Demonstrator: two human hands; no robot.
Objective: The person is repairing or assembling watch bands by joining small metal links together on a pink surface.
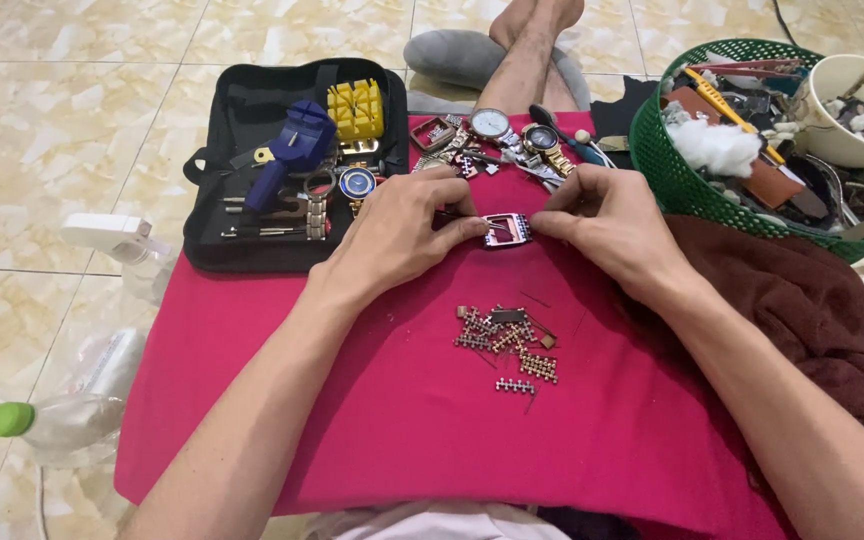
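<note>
A small rectangular watch case [508,229] lies on the red cloth [382,400], pinched between both hands. My left hand [402,230] grips its left side and also holds a thin dark tool against it. My right hand [607,220] pinches its right edge with thumb and fingers. A heap of loose metal bracelet links [505,340] sits on the cloth just in front of the hands.
An open black tool case [252,200] with a blue link remover [292,145] and yellow holder [355,108] lies at left. Several watches [512,135] rest behind the hands. A green basket [672,170] of parts and a white bowl [842,140] stand at right. A plastic bottle [72,400] lies on the tiled floor.
</note>
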